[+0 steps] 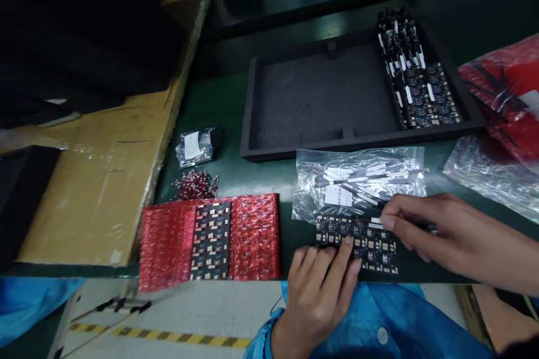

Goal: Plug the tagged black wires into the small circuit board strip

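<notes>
A black circuit board panel (373, 249) with rows of small metal parts lies at the table's front edge. My left hand (322, 286) holds it down, fingertips pressing on its left part and the thumb by its lower edge. Over the upper right of the panel, my right hand (415, 221) is closed in a pinch on a thin flat cable with a white tab (376, 221). The cable's far part is hidden by the fingers. Just behind the panel, several similar flat cables (366, 179) lie on a clear plastic bag (307, 196).
A black tray (269, 152) holds stacked circuit boards (415, 78) with white tabs at its right. Red bubble wrap (255, 235) with another panel (210, 241), a pile of tiny red-and-silver parts (196, 184) and a small bag (196, 146) lie left. Red plastic bags (505, 90) lie right.
</notes>
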A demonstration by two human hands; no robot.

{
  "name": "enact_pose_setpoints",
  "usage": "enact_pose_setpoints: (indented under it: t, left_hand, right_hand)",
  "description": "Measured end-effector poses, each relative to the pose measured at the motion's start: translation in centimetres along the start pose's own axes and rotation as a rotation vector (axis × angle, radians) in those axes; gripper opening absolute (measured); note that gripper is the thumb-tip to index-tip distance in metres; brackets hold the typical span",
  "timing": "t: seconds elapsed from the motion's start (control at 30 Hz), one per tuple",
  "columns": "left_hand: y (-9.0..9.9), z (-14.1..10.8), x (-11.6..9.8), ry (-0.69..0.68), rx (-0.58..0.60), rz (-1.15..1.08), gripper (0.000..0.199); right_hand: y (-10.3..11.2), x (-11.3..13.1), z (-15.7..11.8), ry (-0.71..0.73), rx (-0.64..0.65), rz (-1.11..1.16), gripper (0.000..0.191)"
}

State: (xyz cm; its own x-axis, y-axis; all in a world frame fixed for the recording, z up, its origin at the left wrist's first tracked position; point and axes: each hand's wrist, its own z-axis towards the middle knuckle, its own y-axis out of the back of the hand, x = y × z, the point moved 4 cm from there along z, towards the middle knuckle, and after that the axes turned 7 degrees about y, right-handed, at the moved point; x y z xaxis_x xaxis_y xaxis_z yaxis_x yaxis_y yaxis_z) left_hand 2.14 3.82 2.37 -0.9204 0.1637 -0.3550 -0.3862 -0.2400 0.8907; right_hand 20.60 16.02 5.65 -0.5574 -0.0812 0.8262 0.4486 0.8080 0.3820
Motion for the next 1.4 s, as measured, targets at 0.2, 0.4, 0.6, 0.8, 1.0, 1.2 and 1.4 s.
enact_pose_setpoints:
  t: [0.2,0.4,0.6,0.8,1.0,1.2,1.4]
  left_hand:
    - [0.2,0.1,0.9,0.044,-0.044,-0.005,0.038]
    - [0.4,0.6,1.0,0.049,-0.044,0.029,0.038]
    - [0.2,0.6,0.8,0.002,-0.009,0.028,0.044]
    - [-0.1,0.8,0.6,0.006,0.02,0.064,0.054]
    - [-0.4,1.0,0.7,0.026,0.035,0.079,0.053]
    - [-0.5,1.1,0.7,0.015,0.04,0.096,0.053]
    - [-0.4,1.3,0.5,-0.014,0.034,0.139,0.052]
  right_hand:
    - [-1.5,0.7,2.0,0.01,0.086,-0.072,0.024]
    - [-2.2,-0.6,2.6,-0.001,0.116,-0.079,0.03]
    - [-2.6,-1.4,2.6,-0.022,0.106,-0.062,0.031]
    - [-2.7,-1.7,2.5,-0.031,0.112,-0.068,0.029]
    - [-2.7,-1.8,2.6,-0.018,0.1,-0.073,0.029]
    - [-2.6,-1.5,2.4,-0.008,0.079,-0.094,0.029]
    - [-2.7,-1.5,2.5,-0.004,0.105,-0.101,0.03]
